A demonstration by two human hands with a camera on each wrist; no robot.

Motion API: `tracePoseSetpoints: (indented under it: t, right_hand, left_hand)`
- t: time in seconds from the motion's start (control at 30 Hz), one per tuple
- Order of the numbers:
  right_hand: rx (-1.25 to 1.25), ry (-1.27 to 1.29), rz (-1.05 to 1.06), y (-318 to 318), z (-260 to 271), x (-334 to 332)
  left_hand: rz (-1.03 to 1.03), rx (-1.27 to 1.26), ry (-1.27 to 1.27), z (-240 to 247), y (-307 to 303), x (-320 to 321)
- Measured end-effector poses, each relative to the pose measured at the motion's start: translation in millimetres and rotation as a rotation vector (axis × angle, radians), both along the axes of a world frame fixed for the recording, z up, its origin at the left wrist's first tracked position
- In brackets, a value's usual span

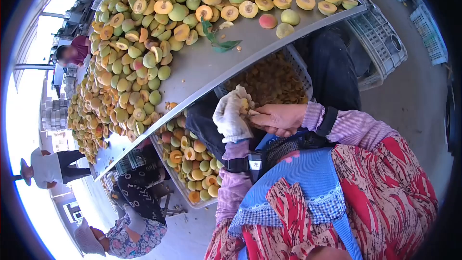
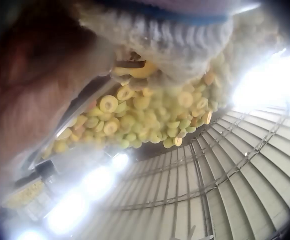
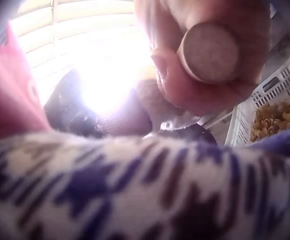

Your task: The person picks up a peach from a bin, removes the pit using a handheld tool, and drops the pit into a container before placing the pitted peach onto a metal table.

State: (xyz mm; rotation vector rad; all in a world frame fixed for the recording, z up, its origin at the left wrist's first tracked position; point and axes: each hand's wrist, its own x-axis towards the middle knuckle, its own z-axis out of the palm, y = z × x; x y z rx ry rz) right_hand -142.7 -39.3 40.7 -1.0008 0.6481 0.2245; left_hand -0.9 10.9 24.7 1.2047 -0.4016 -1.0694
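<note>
My left hand (image 1: 231, 115), in a white knitted glove, holds a piece of yellow peach (image 1: 247, 103) in front of my apron. My bare right hand (image 1: 279, 117) grips a pitting tool by its round wooden handle (image 3: 210, 52), whose blunt end faces the right wrist camera. In the left wrist view, the tool's dark metal end (image 2: 130, 64) lies against the yellow peach flesh. The glove and fingers hide much of the peach. Just beyond both hands stands a plastic crate (image 1: 302, 70) with brownish pits and scraps in it.
A metal table (image 1: 192, 70) slopes across the view, piled with halved peaches (image 1: 163, 7). A leaf (image 1: 226, 45) lies near its edge. Under it, at left, is a crate (image 1: 202, 205) of peaches. Another crate (image 1: 385, 43) stands at right. Other people are at the left.
</note>
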Motion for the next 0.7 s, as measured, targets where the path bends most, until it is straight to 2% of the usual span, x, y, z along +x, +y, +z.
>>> tracePoseSetpoints:
  t: [0.03,0.1,0.13,0.17,0.23,0.27,0.3,0.37,0.4,0.43,0.57,0.6,0.63,0.7]
  right_hand:
    - [-0.001,-0.001,0.002,-0.5,-1.1,-2.8]
    - [0.264,-0.027,0.077,-3.5,-7.2,-8.5]
    - [0.347,-0.094,0.095,-4.2,-12.6,-12.0]
    - [0.343,-0.093,0.095,-2.7,-15.0,-15.9]
    - [0.467,-0.209,0.047,2.2,-16.5,-21.9]
    - [0.461,-0.208,0.051,1.8,-18.5,-24.2]
    - [0.506,-0.276,0.024,2.7,-22.0,-26.4]
    - [0.544,-0.341,-0.002,1.4,-27.7,-33.0]
    - [0.596,-0.376,-0.045,2.1,-31.0,-37.6]
    - [0.643,-0.411,-0.086,0.9,-32.9,-42.2]
    - [0.542,-0.403,-0.078,4.0,-35.0,-55.9]
    - [0.601,-0.405,-0.144,2.6,-37.8,-60.3]
    - [0.599,-0.398,-0.122,-0.1,-44.9,-61.3]
    - [0.16,-0.041,-0.191,-6.6,-61.6,-53.5]
  left_hand:
    - [0.002,-0.001,-0.001,-3.0,3.6,1.9]
    - [-0.231,-0.157,-0.584,-7.4,5.9,8.2]
    - [-0.362,-0.092,-0.495,-2.8,7.0,11.1]
    - [-0.362,-0.097,-0.494,-2.3,7.5,8.9]
    - [-0.34,-0.144,0.296,-2.7,10.1,5.2]
    - [-0.267,-0.045,0.263,-5.3,7.8,0.0]
    - [-0.266,-0.048,0.262,-5.1,5.9,-5.2]
    - [-0.18,0.007,0.557,-4.3,-1.8,-16.3]
    - [-0.12,0.024,0.548,-3.9,-6.2,-24.4]
    - [-0.173,0.032,0.575,-1.2,-9.3,-28.5]
    - [-0.095,0.003,0.67,-1.5,-27.1,-35.4]
    - [-0.056,-0.041,0.712,-2.0,-29.4,-32.1]
    - [-0.037,-0.055,0.712,2.3,-29.3,-27.3]
    - [0.139,-0.073,0.353,15.7,-22.9,-8.1]
